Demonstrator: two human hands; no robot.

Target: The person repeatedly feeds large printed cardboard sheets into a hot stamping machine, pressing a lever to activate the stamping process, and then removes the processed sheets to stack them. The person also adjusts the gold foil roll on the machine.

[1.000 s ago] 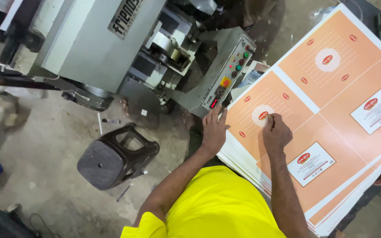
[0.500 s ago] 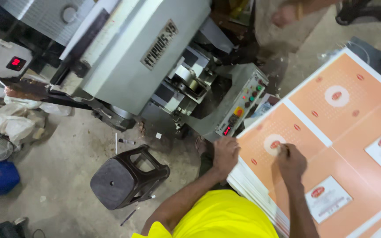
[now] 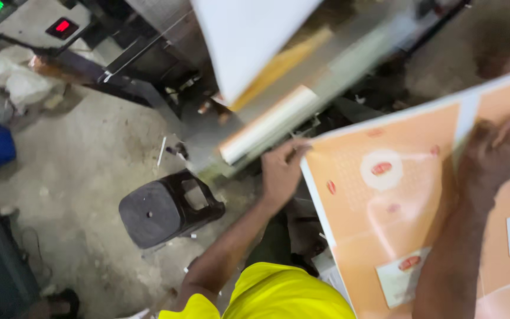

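Left hand [image 3: 281,171] is pinching the near-left corner of the top orange printed sheet [image 3: 385,212]; right hand [image 3: 500,150] is pressing flat w/ spread fingers further right on it; sheet is lying on the stack at right, beside the machine [image 3: 278,77]. Judging: grip corner firmly, lift only one sheet, w/o creasing; black stool [image 3: 166,210] is standing on the floor at left.

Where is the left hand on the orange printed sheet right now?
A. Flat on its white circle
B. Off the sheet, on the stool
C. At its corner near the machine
C: the left hand pinches the orange sheet at its upper-left corner, away from the black stool.
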